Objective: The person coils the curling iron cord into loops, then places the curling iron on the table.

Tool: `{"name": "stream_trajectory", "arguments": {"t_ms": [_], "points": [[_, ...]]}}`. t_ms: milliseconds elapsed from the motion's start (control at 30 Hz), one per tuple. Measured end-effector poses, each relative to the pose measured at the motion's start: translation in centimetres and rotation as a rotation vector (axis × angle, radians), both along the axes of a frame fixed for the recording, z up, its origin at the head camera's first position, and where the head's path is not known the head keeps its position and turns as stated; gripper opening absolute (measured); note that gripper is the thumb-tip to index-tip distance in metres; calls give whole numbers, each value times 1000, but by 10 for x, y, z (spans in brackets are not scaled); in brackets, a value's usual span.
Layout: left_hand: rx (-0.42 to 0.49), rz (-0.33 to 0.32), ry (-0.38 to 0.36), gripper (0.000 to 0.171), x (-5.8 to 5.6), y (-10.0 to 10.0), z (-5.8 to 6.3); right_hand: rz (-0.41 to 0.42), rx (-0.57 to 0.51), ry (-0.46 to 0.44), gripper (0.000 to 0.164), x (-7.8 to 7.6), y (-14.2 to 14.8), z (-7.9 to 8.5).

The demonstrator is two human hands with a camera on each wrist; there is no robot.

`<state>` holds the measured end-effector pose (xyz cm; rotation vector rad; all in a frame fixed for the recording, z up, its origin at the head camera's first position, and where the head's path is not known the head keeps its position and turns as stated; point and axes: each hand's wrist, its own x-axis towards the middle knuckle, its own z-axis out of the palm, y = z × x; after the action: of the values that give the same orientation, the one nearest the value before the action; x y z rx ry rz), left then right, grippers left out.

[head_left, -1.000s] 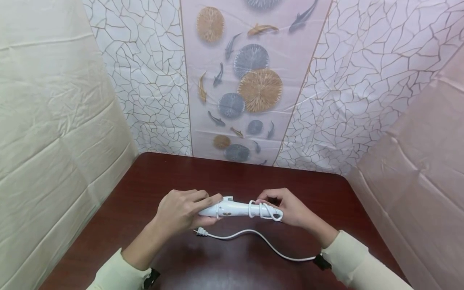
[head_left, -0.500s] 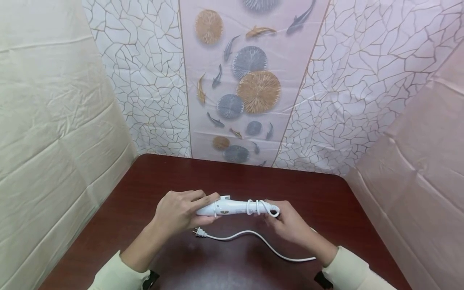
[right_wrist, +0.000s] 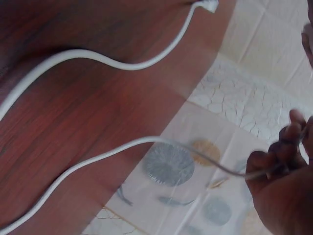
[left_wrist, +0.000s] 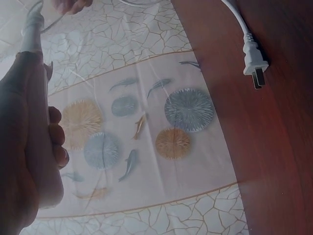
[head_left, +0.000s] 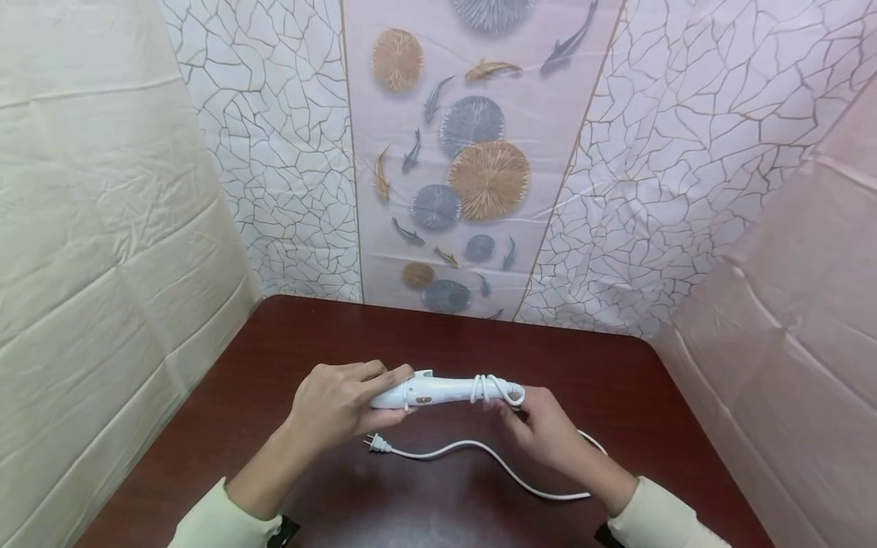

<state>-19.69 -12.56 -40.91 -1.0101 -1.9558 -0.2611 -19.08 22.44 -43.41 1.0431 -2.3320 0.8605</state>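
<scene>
White appliance: held roughly level above the dark red table, between the two hands.
Left hand: curled firmly round one end of the appliance, which is gripped between fingers and thumb.
Right hand: placed at the other end, with the white cord gripped in its curled fingers.
Cord turns: wound around the appliance near the right hand.
Loose length: laid in a curve across the table, partly hidden by the right forearm.
Plug: rested on the table near the left hand, prongs pointed left in the head view.
</scene>
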Motion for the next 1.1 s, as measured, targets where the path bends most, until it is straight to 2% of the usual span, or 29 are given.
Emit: {"name": "stream_trajectory", "arguments": {"t_ms": [100,200,233,300,367,433,567,667,733,833,1100], "points": [[26,27,-25,45,0,1,-1,-46,126,195,14,10,-7,0],[52,62,-70,46,1,2,-3,-92,294,363,30,21,-14,2],[61,75,-83,46,1,3,-3,-98,350,405,42,23,-16,2],[69,105,-107,46,1,3,-4,-104,437,459,55,26,-19,3],[71,129,-130,46,1,4,-5,-111,493,492,57,29,-21,5],[66,147,-151,46,2,4,-6,-113,512,529,51,31,-23,8],[46,179,-197,48,3,5,-7,-89,471,616,24,32,-28,17],[33,200,-215,50,4,5,-6,-61,439,686,28,32,-33,28],[26,209,-220,49,5,5,-6,-53,438,717,36,33,-35,36],[23,211,-220,49,5,5,-5,-45,455,733,38,35,-38,47],[-2,203,-215,47,5,5,-4,35,504,670,28,34,-41,65]]}}
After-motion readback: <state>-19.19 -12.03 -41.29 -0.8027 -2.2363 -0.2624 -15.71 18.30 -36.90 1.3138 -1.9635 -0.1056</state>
